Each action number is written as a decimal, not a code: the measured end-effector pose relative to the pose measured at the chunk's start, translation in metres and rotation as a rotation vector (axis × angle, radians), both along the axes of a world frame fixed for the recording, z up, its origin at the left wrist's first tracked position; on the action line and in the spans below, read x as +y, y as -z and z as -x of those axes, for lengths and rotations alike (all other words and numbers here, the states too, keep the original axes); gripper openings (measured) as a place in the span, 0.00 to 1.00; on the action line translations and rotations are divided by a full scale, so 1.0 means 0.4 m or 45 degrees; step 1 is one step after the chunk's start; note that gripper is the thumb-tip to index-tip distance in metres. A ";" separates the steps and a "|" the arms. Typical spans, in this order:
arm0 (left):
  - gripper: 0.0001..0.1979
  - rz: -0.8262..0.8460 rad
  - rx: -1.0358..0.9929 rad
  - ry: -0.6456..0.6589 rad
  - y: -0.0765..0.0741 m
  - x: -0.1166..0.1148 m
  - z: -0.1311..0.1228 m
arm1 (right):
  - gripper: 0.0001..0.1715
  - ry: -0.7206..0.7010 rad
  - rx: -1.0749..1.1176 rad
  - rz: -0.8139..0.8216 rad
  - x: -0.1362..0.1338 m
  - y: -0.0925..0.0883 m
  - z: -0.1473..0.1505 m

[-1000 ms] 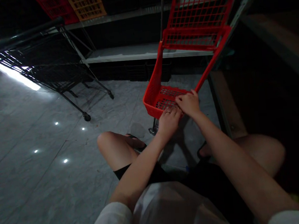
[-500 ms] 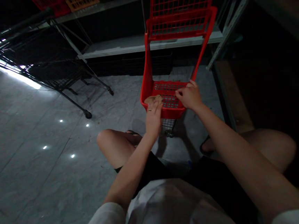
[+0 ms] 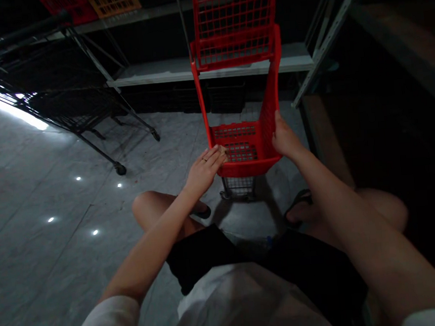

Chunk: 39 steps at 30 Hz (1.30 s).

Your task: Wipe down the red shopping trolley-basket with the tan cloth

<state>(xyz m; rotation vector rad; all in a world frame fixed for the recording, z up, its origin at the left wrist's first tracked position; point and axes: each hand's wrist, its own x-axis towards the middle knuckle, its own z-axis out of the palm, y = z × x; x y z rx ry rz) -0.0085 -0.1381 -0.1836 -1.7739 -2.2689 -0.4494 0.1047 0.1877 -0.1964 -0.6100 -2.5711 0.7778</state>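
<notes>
A small red plastic shopping cart [image 3: 250, 168] stands between my knees, its mesh flap [image 3: 234, 24] raised at the far side. My left hand [image 3: 204, 170] is closed on a beige cloth [image 3: 223, 154] and presses it against the cart's near left corner. Most of the cloth is hidden under my fingers. On the other side, my right hand [image 3: 286, 135] grips the cart's right side wall, thumb on the inner face and the other fingers out of sight behind it.
A dark wire cart [image 3: 71, 104] on casters stands to the left. Behind the red cart is a metal shelf rack [image 3: 156, 77] with a red crate [image 3: 69, 7] and a yellow crate [image 3: 112, 0] on top. A wooden ledge [image 3: 323, 133] borders the right side.
The red cart has turned and shifted left in view. My left hand has moved with the cloth to the near left corner. My right hand has gone outward and taken hold of the right wall.
</notes>
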 end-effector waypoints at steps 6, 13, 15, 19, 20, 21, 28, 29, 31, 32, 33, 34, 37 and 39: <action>0.29 -0.141 -0.101 -0.152 0.056 0.108 -0.149 | 0.46 0.209 -0.354 -0.119 -0.050 -0.067 0.017; 0.23 0.107 0.128 0.265 -0.010 0.141 -0.123 | 0.41 0.444 -0.668 -0.388 -0.054 -0.127 -0.029; 0.21 0.153 0.136 0.396 -0.034 0.133 -0.076 | 0.42 0.400 -0.688 -0.438 -0.042 -0.130 -0.042; 0.19 0.229 0.087 0.555 -0.071 0.126 0.029 | 0.44 0.368 -0.690 -0.425 -0.028 -0.131 -0.046; 0.20 0.241 0.073 0.559 -0.079 0.127 0.059 | 0.43 0.364 -0.674 -0.408 -0.026 -0.129 -0.043; 0.20 0.249 0.059 0.547 -0.087 0.130 0.092 | 0.43 0.360 -0.656 -0.392 -0.023 -0.128 -0.039; 0.23 0.108 -0.080 0.092 -0.117 0.157 0.230 | 0.43 0.337 -0.581 -0.336 -0.002 -0.119 -0.014; 0.23 0.077 -0.104 0.096 -0.107 0.159 0.206 | 0.43 0.353 -0.584 -0.336 -0.001 -0.120 -0.012; 0.22 0.060 -0.119 0.230 -0.074 0.160 0.125 | 0.42 0.380 -0.597 -0.347 -0.001 -0.122 -0.010; 0.21 0.074 -0.107 0.325 -0.055 0.160 0.076 | 0.43 0.386 -0.603 -0.357 -0.001 -0.122 -0.011; 0.20 0.086 -0.093 0.388 -0.037 0.159 0.028 | 0.43 0.387 -0.608 -0.367 0.001 -0.123 -0.011; 0.19 0.079 -0.080 0.401 -0.022 0.158 -0.014 | 0.44 0.384 -0.612 -0.376 0.003 -0.123 -0.013; 0.22 0.079 -0.019 0.368 -0.008 0.161 -0.065 | 0.45 0.362 -0.625 -0.368 0.011 -0.124 -0.019; 0.23 0.116 0.021 0.337 -0.028 0.170 -0.030 | 0.45 0.347 -0.623 -0.347 0.013 -0.124 -0.022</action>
